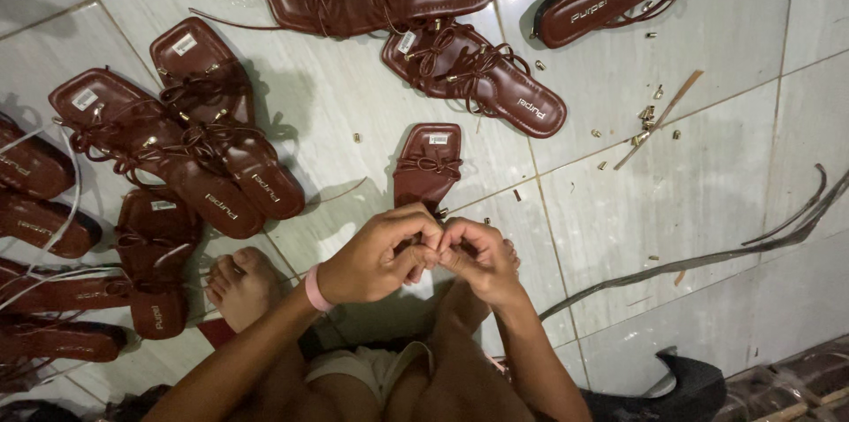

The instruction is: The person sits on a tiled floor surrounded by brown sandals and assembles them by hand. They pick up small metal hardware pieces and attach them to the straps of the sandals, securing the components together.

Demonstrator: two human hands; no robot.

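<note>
A dark red lace-up sandal [428, 161] lies toe-away on the tiled floor just beyond my hands. My left hand [380, 256], with a pink wristband, and my right hand [480, 258] meet over the sandal's heel end, fingers pinched together on something small, probably a lace end; what exactly is between the fingertips is hidden. My bare left foot [240, 285] rests on the floor beside them.
Many matching dark red sandals [181, 143] lie to the left and across the top [473, 77]. Small brass-coloured tips [646, 117] and a thin wooden stick [659, 117] are scattered at right. Dark strips [707, 256] trail at lower right.
</note>
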